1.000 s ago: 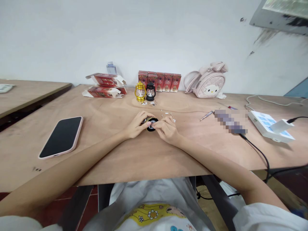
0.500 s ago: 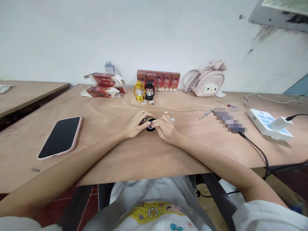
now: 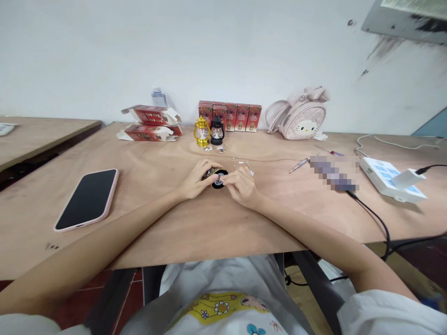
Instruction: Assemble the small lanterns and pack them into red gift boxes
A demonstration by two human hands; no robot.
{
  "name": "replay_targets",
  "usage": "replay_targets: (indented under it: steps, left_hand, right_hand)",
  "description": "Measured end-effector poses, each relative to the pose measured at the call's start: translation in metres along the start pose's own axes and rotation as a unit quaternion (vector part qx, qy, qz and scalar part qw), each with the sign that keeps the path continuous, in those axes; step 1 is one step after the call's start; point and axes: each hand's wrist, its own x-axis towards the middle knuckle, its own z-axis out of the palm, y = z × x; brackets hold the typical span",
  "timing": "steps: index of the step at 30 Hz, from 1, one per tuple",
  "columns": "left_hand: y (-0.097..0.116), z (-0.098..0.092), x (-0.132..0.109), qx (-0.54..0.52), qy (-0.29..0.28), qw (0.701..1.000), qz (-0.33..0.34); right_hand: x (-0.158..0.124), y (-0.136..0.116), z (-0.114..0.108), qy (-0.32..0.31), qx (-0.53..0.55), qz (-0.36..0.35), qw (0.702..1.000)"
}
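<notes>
In the middle of the table, a small gold-and-black lantern point(image 3: 219, 180) lies on its side with its round black underside turned toward me. My left hand point(image 3: 199, 180) is wrapped round its body, thumb at the rim of the base. The fingers of my right hand point(image 3: 241, 185) are pinched together at the open base; whatever they hold there is too small to make out. Just beyond my right hand lie small screws and white scraps point(image 3: 248, 168). Farther back, a gold lantern point(image 3: 202, 132) and a black lantern point(image 3: 217, 131) stand upright side by side.
Red boxes point(image 3: 240, 117) stand along the wall, with opened red boxes point(image 3: 150, 133) and a bottle point(image 3: 159, 97) to their left. A pink bag point(image 3: 303, 118), a screwdriver point(image 3: 298, 165) and a white power strip point(image 3: 391, 179) are on the right. A phone point(image 3: 87, 200) lies left.
The lantern's base has turned a little more toward me, showing more of its inside. My right fingers have shifted slightly at its rim; my left hand keeps its grip.
</notes>
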Motion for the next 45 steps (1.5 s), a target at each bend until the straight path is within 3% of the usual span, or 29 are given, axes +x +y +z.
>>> replay_targets:
  steps: [4, 8, 12, 16, 20, 29, 33, 38, 45]
  left_hand:
    - [0.0, 0.0, 0.0, -0.002, 0.002, 1.0, -0.002]
    - [0.001, 0.0, 0.0, -0.004, 0.001, 1.0, 0.002]
    - [0.004, -0.001, -0.002, -0.002, 0.032, 0.999, 0.007]
    - [0.003, -0.003, -0.003, 0.138, 0.076, 0.987, 0.013]
    - [-0.001, -0.005, -0.002, 0.264, 0.044, 0.964, 0.007]
    - [0.002, -0.003, -0.001, 0.267, 0.054, 0.962, 0.02]
    - [0.0, -0.005, -0.001, 0.185, 0.076, 0.98, -0.004]
    - [-0.005, -0.006, -0.001, 0.018, 0.078, 0.997, 0.023]
    - [0.002, 0.002, -0.001, -0.028, 0.054, 0.997, 0.052]
  right_hand:
    - [-0.002, 0.002, 0.002, -0.017, 0.016, -0.008, 1.0]
    - [-0.001, 0.001, 0.002, 0.007, 0.015, 0.002, 1.0]
    - [0.002, -0.002, 0.001, 0.015, 0.053, 0.057, 0.997]
    - [0.002, 0.0, 0.001, 0.007, 0.078, 0.152, 0.985]
    - [-0.002, 0.006, 0.005, -0.023, 0.073, 0.232, 0.97]
    - [-0.002, 0.009, 0.007, -0.044, 0.086, 0.261, 0.961]
    - [-0.002, 0.007, 0.005, -0.049, 0.092, 0.217, 0.971]
    - [-0.001, -0.004, 0.001, -0.042, 0.093, 0.072, 0.992]
    - [0.004, -0.008, 0.0, 0.016, 0.061, -0.016, 0.998]
